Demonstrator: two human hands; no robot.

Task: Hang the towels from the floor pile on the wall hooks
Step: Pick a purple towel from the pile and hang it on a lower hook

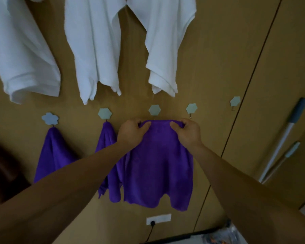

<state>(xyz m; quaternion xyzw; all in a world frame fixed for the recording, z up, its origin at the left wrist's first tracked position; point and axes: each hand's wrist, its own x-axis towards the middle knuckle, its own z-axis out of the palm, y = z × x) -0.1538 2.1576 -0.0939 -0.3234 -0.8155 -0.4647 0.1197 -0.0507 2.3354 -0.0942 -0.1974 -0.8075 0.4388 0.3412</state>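
Towel held up just under a wall hook

A purple fleece towel (157,164) is spread flat against the brown wood-panel wall (218,67), held by its top edge. The left hand (130,132) pinches the left end of that edge between curled fingers and thumb. The right hand (187,132) pinches the right end the same way. The top edge lies just beneath a pale green hexagonal hook (154,110). Its prong is hidden behind the fabric, so whether the cloth is caught on it cannot be told.

To the left, a second purple towel (106,136) hangs from another hexagonal hook (105,113), partly behind the left forearm. Further left, a third purple towel (53,155) hangs from a pale blue flower-shaped hook (50,118). Two more hexagonal hooks (191,108) sit to the right, small metal prongs showing. Three white terry towels (93,50) hang in a row above. Low on the wall is a white socket (158,218) with a black plug (152,222) in it, and two long white handles (278,148) lean at the right
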